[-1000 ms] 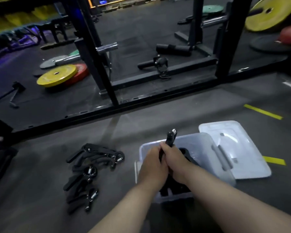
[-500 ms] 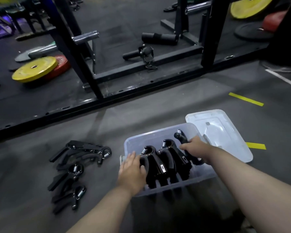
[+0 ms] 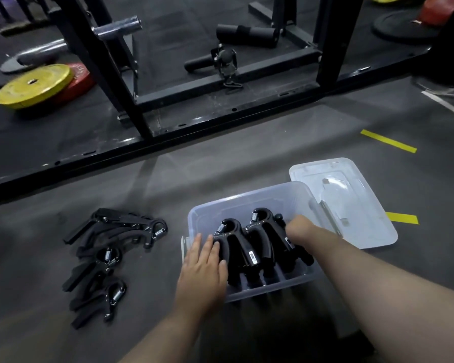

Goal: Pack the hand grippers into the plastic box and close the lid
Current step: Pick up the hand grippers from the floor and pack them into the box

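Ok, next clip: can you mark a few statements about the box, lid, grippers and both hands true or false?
1. The lid is on the box. False: it lies on the floor beside the open box.
2. On the floor left of the box lie loose grippers. True.
3. The box is empty. False: boxed grippers stand in it.
4. The left hand touches the leftmost one with straight fingers. True.
5. The right hand rests on the floor. False: it is in the box, curled on the rightmost one.

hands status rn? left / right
Left hand: open, fingers flat on leftmost hand gripper.
Right hand: closed, gripping rightmost hand gripper.
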The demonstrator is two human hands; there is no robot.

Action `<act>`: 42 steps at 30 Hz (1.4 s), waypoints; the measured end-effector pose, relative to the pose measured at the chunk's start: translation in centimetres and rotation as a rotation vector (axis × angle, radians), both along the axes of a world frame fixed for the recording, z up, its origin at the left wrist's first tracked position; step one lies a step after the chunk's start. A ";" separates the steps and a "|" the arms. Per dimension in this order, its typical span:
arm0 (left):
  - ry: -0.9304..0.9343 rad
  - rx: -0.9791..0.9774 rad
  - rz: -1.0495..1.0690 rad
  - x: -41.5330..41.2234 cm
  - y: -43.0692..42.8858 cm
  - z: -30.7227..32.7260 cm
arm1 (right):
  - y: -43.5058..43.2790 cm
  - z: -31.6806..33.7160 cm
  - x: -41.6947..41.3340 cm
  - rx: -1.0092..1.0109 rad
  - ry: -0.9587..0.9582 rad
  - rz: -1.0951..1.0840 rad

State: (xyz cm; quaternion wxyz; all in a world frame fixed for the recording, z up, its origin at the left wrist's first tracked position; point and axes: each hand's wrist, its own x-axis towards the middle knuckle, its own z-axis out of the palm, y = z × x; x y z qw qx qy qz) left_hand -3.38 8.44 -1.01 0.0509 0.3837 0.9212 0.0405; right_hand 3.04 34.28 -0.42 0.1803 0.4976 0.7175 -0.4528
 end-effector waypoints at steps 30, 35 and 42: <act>-0.036 0.130 0.028 -0.1 -0.2 -0.9 | -0.6 -3.4 1.4 -0.252 0.166 -0.451; -0.037 0.142 0.026 -0.2 -0.1 -1.1 | -1.0 -2.2 1.3 -0.285 0.262 -0.493; -0.038 0.137 0.021 0.0 0.2 -0.7 | -0.4 -3.4 1.4 -0.267 0.171 -0.424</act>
